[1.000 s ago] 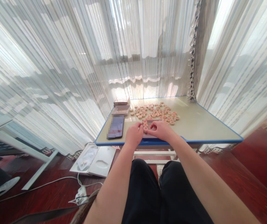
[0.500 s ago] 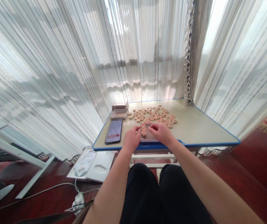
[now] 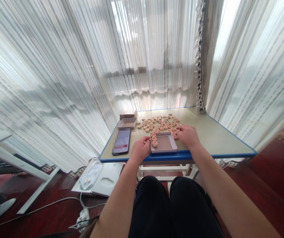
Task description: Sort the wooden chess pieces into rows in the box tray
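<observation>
A shallow open box (image 3: 165,143) lies at the table's front edge. A column of red-marked xiangqi pieces (image 3: 154,143) stands along its left side. My left hand (image 3: 140,149) is closed at the box's left wall, thumb and fingertips against it. To the right of the box, my right hand (image 3: 188,135) reaches over the loose pieces, fingers stretched out and a little apart. Its fingertips are at the right edge of the many scattered xiangqi pieces (image 3: 165,127), and a piece shows partly under them. I see nothing gripped in that hand.
A phone (image 3: 121,141) lies at the table's left. Behind it are another shallow tray (image 3: 127,123) and a stacked box (image 3: 128,113). The table (image 3: 213,138) has a blue rim. Striped curtains (image 3: 152,49) hang behind. An opened white box (image 3: 104,178) lies low at left.
My right hand has moved from above the box to the right and away from me, onto the loose pieces. The box's inside now shows. My left hand stays at its left wall.
</observation>
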Demonstrator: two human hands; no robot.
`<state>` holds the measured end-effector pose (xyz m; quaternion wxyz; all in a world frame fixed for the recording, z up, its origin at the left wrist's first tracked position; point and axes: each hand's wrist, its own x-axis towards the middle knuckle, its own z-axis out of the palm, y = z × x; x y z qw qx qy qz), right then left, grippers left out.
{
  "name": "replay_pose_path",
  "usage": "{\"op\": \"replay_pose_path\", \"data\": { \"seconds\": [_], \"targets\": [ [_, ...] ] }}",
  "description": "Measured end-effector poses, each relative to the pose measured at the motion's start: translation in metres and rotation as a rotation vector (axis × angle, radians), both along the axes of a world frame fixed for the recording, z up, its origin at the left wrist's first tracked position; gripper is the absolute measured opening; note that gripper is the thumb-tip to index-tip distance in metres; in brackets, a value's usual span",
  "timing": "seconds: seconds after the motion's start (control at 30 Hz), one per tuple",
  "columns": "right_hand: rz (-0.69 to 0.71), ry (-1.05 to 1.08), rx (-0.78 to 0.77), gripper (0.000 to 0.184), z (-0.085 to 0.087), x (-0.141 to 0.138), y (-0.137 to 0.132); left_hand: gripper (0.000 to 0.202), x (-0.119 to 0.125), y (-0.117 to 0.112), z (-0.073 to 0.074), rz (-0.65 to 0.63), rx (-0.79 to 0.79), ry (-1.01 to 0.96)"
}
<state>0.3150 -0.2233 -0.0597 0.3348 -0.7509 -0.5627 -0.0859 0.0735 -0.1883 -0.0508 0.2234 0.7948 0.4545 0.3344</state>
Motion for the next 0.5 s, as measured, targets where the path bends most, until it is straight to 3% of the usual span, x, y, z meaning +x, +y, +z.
{"op": "replay_pose_path", "data": {
  "seconds": [0.13,0.23,0.4,0.5],
  "targets": [
    [-0.037,-0.018,-0.067,0.034,-0.002,-0.006,-0.004,0.030,0.001,0.003,-0.005,0.059,-0.018,-0.052],
    [-0.063,-0.004,-0.093,0.033,0.000,-0.007,-0.005,0.027,0.003,0.006,-0.001,0.062,-0.044,-0.128],
    [-0.094,0.013,-0.114,0.031,-0.001,-0.004,-0.004,0.022,0.018,0.013,0.031,-0.006,0.045,-0.262],
    [-0.092,0.002,-0.119,0.030,-0.001,-0.004,-0.003,0.022,0.036,0.021,0.052,-0.129,0.017,-0.286]
  ]
}}
